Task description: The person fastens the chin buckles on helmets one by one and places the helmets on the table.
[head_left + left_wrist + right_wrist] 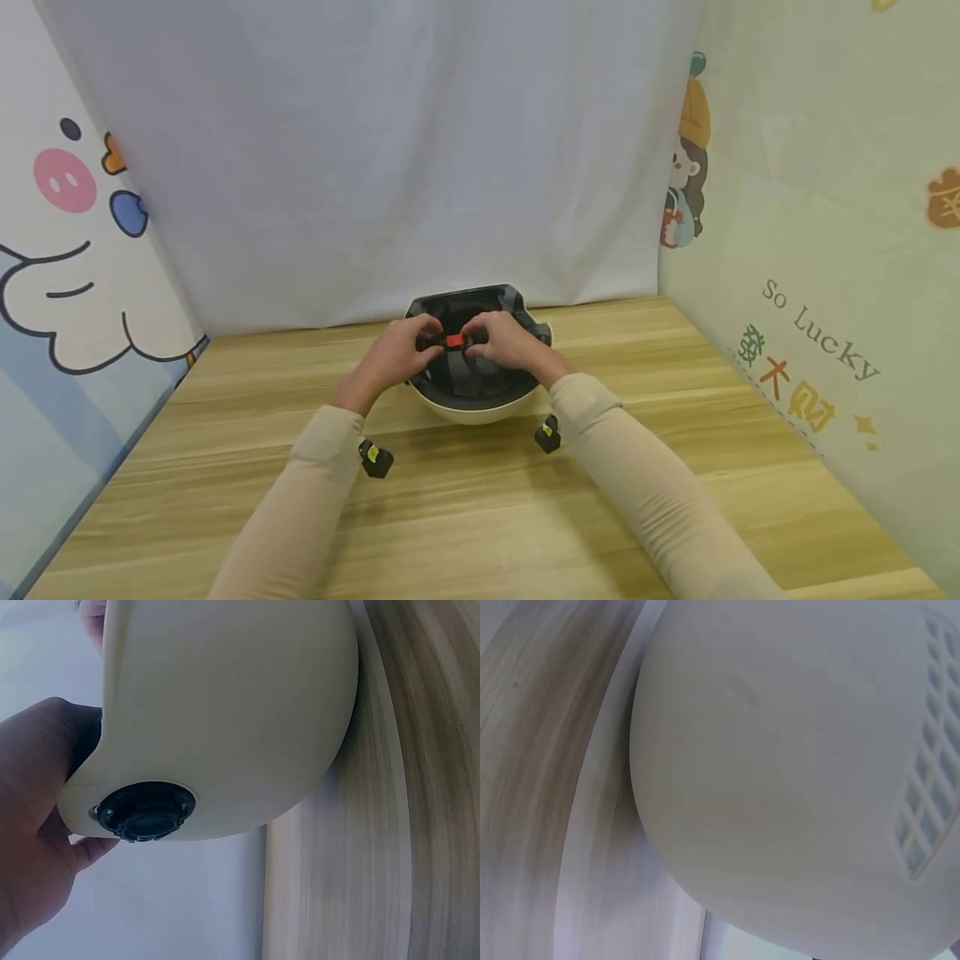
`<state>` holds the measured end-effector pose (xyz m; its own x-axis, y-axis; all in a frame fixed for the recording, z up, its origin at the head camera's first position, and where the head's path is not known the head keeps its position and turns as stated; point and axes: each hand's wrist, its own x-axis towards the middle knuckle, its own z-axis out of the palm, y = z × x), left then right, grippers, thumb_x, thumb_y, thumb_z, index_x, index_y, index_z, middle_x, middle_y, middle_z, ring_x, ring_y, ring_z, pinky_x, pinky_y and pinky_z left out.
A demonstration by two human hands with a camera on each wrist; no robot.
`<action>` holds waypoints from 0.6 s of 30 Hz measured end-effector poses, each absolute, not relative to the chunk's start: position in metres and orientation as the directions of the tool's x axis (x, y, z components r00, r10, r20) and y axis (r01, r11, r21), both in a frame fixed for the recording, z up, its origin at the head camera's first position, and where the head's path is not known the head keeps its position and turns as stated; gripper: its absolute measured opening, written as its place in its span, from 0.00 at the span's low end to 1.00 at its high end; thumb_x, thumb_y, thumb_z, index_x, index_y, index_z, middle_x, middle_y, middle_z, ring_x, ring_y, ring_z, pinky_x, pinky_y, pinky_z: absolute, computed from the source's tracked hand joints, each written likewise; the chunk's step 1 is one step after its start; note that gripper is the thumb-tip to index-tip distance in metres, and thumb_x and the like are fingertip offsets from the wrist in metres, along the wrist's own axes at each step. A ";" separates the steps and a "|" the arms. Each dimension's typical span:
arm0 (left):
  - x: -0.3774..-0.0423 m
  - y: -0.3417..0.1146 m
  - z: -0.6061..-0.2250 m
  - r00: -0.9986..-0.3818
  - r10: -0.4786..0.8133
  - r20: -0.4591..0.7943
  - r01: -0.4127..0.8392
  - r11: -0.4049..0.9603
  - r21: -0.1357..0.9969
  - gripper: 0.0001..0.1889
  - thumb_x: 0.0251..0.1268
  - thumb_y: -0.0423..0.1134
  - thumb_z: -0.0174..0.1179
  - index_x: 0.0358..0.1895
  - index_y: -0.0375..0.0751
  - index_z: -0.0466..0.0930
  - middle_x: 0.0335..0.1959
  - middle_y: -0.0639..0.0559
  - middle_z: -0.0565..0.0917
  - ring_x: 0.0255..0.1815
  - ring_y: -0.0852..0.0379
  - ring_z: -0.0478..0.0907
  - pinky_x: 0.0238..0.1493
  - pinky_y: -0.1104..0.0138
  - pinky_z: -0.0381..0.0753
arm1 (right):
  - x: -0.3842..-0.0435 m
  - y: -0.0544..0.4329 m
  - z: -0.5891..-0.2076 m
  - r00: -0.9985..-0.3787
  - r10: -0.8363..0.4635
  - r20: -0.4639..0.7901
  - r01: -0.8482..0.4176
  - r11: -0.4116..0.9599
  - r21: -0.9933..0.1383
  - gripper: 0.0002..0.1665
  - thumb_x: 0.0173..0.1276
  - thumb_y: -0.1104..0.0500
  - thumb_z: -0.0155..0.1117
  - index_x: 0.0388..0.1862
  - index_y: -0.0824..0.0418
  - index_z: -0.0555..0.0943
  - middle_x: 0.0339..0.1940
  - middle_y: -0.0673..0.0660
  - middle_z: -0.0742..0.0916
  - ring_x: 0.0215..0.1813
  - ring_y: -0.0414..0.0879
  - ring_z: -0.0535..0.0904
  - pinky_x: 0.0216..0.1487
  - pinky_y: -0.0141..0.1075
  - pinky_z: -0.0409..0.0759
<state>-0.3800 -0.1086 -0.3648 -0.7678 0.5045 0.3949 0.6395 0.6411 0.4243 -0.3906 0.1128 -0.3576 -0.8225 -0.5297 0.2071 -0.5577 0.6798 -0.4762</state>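
Observation:
A cream helmet [480, 412] lies upside down on the wooden table, its black lining facing up. Over the opening, a red and black chin strap buckle [455, 340] shows between the two hands. My left hand [401, 350] pinches the buckle's black part on the left side, thumb below and fingers above. On the other side, my right hand [506, 340] pinches the strap's black end close to the red piece. In the left wrist view a round black fitting [146, 811] sits on the shell's side. The right wrist view shows the shell's vent grille [930, 765]; the right hand is hidden there.
The wooden table [465, 517] runs back to a pale curtain [420, 167]. Printed panels [817, 208] stand along both sides. A small black device with a yellow mark [377, 459] is near the left wrist, a similar device [548, 435] near the right.

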 end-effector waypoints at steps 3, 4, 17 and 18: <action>-0.380 -0.109 -0.366 -0.761 0.489 0.425 0.645 0.641 0.417 0.17 0.66 0.34 0.67 0.54 0.31 0.80 0.48 0.39 0.85 0.46 0.45 0.83 0.48 0.53 0.81 | -0.394 0.113 -0.361 -0.844 -0.510 0.165 -0.522 0.713 -0.469 0.20 0.66 0.61 0.72 0.55 0.66 0.83 0.53 0.60 0.87 0.56 0.51 0.81 0.57 0.43 0.78; -0.380 -0.109 -0.367 -0.758 0.484 0.438 0.648 0.638 0.416 0.16 0.66 0.34 0.67 0.54 0.31 0.80 0.48 0.39 0.85 0.45 0.46 0.83 0.48 0.53 0.81 | -0.395 0.113 -0.362 -0.850 -0.504 0.155 -0.512 0.718 -0.471 0.20 0.66 0.61 0.72 0.55 0.66 0.83 0.52 0.60 0.87 0.55 0.51 0.81 0.57 0.43 0.78; -0.378 -0.124 -0.392 -0.860 0.069 0.506 0.507 0.233 0.830 0.18 0.75 0.36 0.57 0.61 0.29 0.73 0.55 0.38 0.80 0.54 0.47 0.77 0.49 0.63 0.75 | -0.395 0.112 -0.360 -0.856 -0.502 0.124 -0.498 0.736 -0.459 0.20 0.65 0.62 0.73 0.54 0.66 0.84 0.50 0.59 0.88 0.50 0.49 0.82 0.54 0.43 0.78; -0.378 -0.124 -0.395 -0.873 0.030 0.486 0.484 0.154 0.861 0.20 0.77 0.38 0.54 0.63 0.29 0.70 0.58 0.37 0.78 0.56 0.47 0.76 0.51 0.63 0.74 | -0.395 0.111 -0.359 -0.855 -0.502 0.126 -0.499 0.735 -0.458 0.20 0.65 0.62 0.73 0.54 0.66 0.84 0.49 0.59 0.88 0.49 0.49 0.81 0.53 0.42 0.78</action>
<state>-0.3778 -0.1243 -0.3952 -0.8735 0.0300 0.4859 0.4843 0.1544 0.8611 -0.3949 0.1114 -0.3591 -0.8555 -0.5022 0.1263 -0.4994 0.7355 -0.4579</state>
